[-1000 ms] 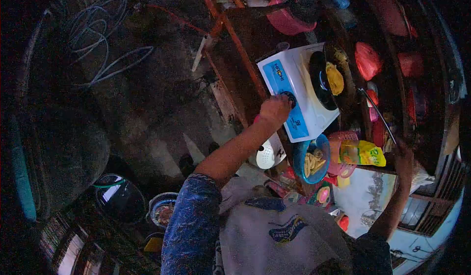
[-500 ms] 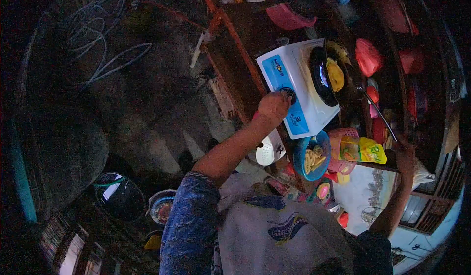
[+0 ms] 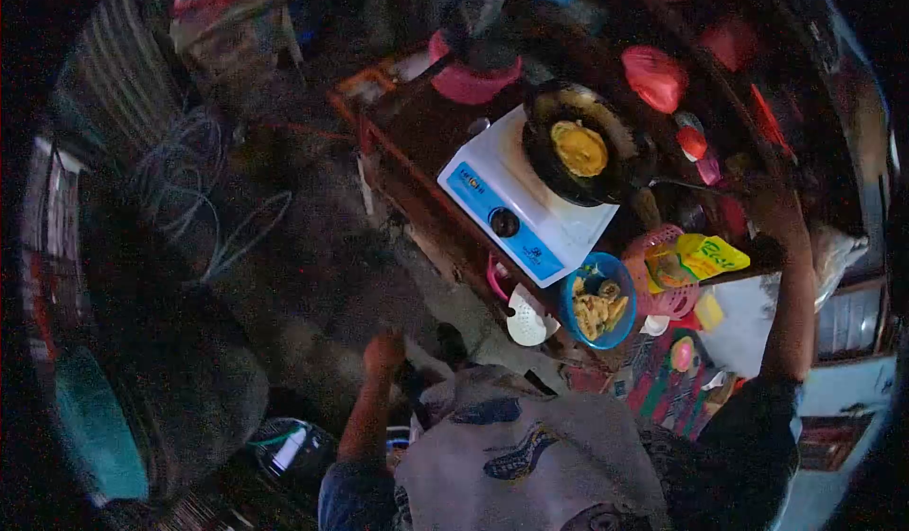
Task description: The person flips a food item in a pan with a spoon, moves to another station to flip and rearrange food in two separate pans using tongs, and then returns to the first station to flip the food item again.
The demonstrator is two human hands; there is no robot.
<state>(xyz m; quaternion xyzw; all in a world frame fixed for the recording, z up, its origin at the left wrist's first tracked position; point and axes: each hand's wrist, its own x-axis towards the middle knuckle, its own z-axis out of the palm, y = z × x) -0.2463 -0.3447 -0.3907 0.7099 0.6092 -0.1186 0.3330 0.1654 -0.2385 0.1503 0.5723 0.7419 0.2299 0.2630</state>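
Note:
A dark wok [image 3: 544,157] sits over the burner of the white gas stove [image 3: 572,225], with a round yellow piece of food [image 3: 579,148] frying in it. From the wok's right side runs a thin metal handle [image 3: 696,186], and my right hand [image 3: 778,211] is closed around its far end, in deep shadow. My left hand [image 3: 384,353] hangs low, away from the stove and over the dark floor. Its fingers are too dim and blurred to make out. The black stove knob [image 3: 504,221] is in full view on the blue front panel.
A blue bowl of fried pieces [image 3: 598,301] stands by the stove's right corner, next to a pink basket [image 3: 667,302] and a yellow packet [image 3: 703,260]. A pink basin [image 3: 473,83] is at the table's far end. A coiled hose [image 3: 204,185] lies on the floor.
My left hand has left the stove knob and dropped back toward my body. The wok, held aside with the burner flame showing, now covers the burner. My right hand has moved forward; the view has shifted.

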